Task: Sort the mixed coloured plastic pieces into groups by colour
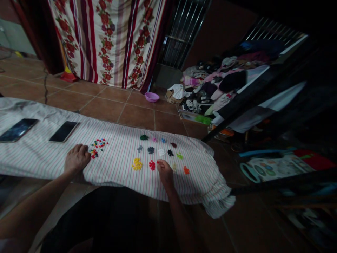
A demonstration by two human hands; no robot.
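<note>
My left hand [77, 158] rests on the striped cloth beside a mixed group of small coloured pieces [99, 144], its fingers curled at the lower pieces; what they hold, if anything, is hidden. My right hand [165, 170] is pinched around a small red piece [158, 162], just right of the red pile [152, 165]. Left of that lies a yellow pile [137, 164]. Behind are grey [150, 150], white [161, 151], black [170, 153] and lime [179, 155] piles. Dark green [144, 137], pink [154, 139], blue [163, 140] and brown [173, 144] ones sit farther back, orange [186, 170] at right.
Two phones, one dark [19, 130] and one with a light edge [64, 132], lie on the left of the striped cloth [116, 172]. Beyond it on the tiled floor are a purple basin [152, 97] and heaped clothes [210, 84]. A floral curtain [107, 42] hangs behind.
</note>
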